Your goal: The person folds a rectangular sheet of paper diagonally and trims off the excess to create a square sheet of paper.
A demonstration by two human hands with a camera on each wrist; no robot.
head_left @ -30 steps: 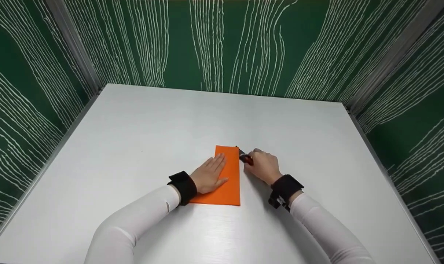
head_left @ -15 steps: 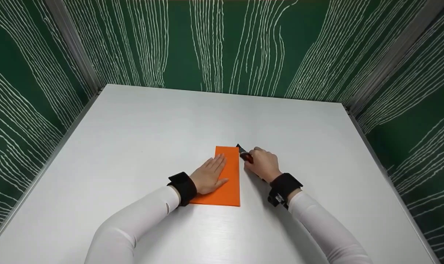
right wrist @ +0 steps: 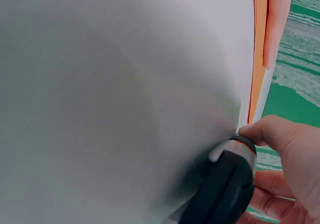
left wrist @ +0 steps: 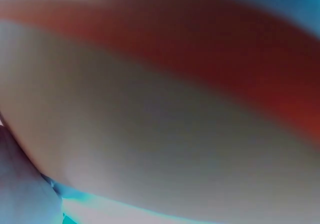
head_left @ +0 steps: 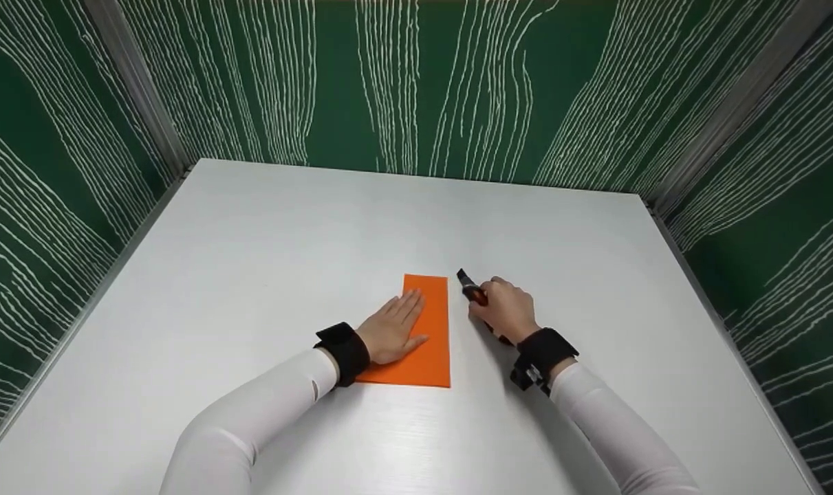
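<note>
A folded sheet of orange paper (head_left: pixel 435 344) lies on the white table. My left hand (head_left: pixel 392 330) rests flat on it, fingers straight and thumb spread. My right hand (head_left: pixel 505 306) grips a utility knife (head_left: pixel 472 292) with a black and orange-red handle. Its dark blade tip points away from me, a short gap to the right of the paper's top right corner. In the right wrist view the dark butt of the knife (right wrist: pixel 222 186) shows beside my curled fingers, the paper's edge (right wrist: pixel 258 59) behind. The left wrist view is blurred, mostly skin and an orange-red band.
The white table (head_left: pixel 285 227) stretches around both hands. Green walls (head_left: pixel 333 82) with pale wavy lines stand along its back and sides, with grey metal posts (head_left: pixel 141 82) at the corners. Black straps (head_left: pixel 344 352) circle the wrists.
My right hand has shifted to the right with the utility knife, so the blade has moved off the paper's edge. The left hand and the paper have stayed put.
</note>
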